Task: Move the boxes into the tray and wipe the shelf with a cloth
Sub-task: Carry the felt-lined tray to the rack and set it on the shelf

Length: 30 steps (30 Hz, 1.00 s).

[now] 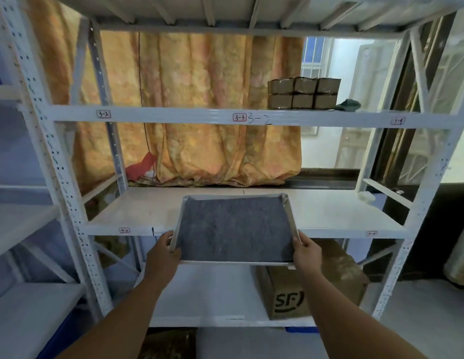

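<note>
Staging step: left hand [162, 251] and right hand [307, 251] grip felt-lined tray [233, 229] side rims over middle shelf [137, 211]; next, likely seat it, fetch stacked boxes [303, 94]

Both bare forearms [127, 314] rise from the lower edge of the frame toward its centre, the left hand [163, 251] and the right hand [307, 251] level with each other, fingers curled, each gripping one side rim of the tray [290, 218].
</note>
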Available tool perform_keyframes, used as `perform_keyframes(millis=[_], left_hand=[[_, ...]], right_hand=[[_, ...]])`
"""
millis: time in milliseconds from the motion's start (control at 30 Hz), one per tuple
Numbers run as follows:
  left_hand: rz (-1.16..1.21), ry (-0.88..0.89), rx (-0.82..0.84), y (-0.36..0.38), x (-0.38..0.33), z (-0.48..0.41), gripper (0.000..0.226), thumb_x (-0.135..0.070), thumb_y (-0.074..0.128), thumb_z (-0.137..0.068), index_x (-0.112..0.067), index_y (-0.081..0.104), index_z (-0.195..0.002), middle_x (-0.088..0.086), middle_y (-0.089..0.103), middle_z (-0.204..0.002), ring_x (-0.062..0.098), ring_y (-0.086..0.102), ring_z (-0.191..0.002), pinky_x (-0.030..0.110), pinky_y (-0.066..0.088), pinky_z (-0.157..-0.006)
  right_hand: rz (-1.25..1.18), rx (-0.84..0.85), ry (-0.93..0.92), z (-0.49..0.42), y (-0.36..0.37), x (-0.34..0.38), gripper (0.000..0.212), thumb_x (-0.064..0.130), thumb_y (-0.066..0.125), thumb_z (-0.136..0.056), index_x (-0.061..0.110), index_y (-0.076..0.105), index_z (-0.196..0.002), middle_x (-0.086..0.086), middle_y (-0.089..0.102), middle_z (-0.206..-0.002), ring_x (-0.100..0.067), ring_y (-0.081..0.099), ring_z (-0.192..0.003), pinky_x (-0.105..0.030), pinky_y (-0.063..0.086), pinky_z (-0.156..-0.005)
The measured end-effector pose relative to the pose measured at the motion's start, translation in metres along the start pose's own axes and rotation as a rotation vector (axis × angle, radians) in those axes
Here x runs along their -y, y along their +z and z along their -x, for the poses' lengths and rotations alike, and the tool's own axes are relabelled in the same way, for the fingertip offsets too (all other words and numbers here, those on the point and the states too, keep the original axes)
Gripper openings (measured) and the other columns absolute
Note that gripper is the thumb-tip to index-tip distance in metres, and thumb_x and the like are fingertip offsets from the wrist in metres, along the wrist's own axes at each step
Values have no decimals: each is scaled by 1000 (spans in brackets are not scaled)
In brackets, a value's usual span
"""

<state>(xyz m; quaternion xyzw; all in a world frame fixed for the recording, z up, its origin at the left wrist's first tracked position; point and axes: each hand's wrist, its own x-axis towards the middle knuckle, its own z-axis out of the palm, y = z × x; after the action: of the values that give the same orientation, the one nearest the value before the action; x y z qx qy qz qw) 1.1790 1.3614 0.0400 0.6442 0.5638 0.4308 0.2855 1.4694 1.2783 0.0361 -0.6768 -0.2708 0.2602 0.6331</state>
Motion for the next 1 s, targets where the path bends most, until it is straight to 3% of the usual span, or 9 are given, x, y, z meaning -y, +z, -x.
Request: perform_keyframes(millis=[67, 133, 333, 467, 567, 700, 800, 900, 1000], left_hand=[[1, 6, -19, 9, -16, -22, 42, -2, 56, -88, -8, 51, -129, 17, 62, -120, 36, 60, -102, 46, 52, -88], [-15, 38, -83, 13, -34, -42, 43, -4, 58, -88, -8, 51, -130, 17, 62, -123, 36, 59, -106, 42, 48, -90], [29, 160, -183, -11, -85, -97, 46, -8, 60, -86, -17, 53, -131, 3, 62, -109, 24, 60, -95, 31, 49, -78], [114, 242, -279, -31, -113, -133, 47, -4, 59, -86, -15, 54, -132, 2, 61, -105, 23, 59, -90, 26, 46, -68], [203, 249, -310, -41, -134, -161, 47, -7, 57, -86, -22, 55, -131, -3, 61, -107, 17, 60, -85, 23, 48, -62], [248, 312, -369, -58, -161, -214, 46, -8, 52, -86, -27, 57, -127, -9, 60, -106, 13, 59, -84, 16, 40, -56], [294, 332, -366, -77, -176, -264, 47, -7, 51, -86, -23, 57, -130, -3, 62, -109, 13, 57, -70, 23, 43, -52], [222, 351, -310, -97, -188, -315, 47, -12, 54, -87, -21, 54, -133, 2, 62, -115, 21, 60, -79, 32, 48, -64], [239, 332, -238, -110, -203, -367, 47, -13, 57, -86, -17, 54, -132, 7, 64, -114, 22, 64, -79, 33, 52, -63]], right_hand=[[-21, 17, -1, -29, 5, 12, 34, 16, 41, -101, 19, 58, -130, -5, 60, -131, -29, 53, -122, -49, 45, -103], [-26, 15, -31, -54, 14, 29, 34, 18, 41, -101, 21, 58, -130, -4, 59, -132, -30, 53, -122, -52, 44, -103], [-75, 27, -225, -102, 41, 101, 32, 24, 43, -99, 24, 63, -124, 1, 65, -112, -30, 59, -109, -53, 50, -95], [-109, 55, -388, -124, 63, 156, 32, 22, 44, -97, 24, 65, -121, 4, 67, -113, -22, 60, -105, -39, 55, -88], [-112, 12, -452, -139, 79, 195, 33, 19, 46, -95, 25, 66, -121, 9, 65, -107, -13, 59, -92, -19, 47, -64], [-90, -13, -550, -160, 111, 249, 33, 15, 45, -90, 35, 72, -91, 11, 69, -86, -10, 60, -78, -23, 45, -57], [-36, -62, -574, -181, 142, 281, 32, 10, 44, -86, 27, 72, -88, 5, 67, -82, -15, 57, -74, -22, 40, -53], [30, -95, -575, -206, 168, 308, 35, 5, 44, -81, 22, 73, -89, -1, 69, -83, -17, 58, -71, -26, 46, -58], [120, -117, -577, -233, 187, 337, 32, 10, 46, -83, 17, 74, -97, -1, 67, -79, -17, 58, -69, -26, 45, -58]])
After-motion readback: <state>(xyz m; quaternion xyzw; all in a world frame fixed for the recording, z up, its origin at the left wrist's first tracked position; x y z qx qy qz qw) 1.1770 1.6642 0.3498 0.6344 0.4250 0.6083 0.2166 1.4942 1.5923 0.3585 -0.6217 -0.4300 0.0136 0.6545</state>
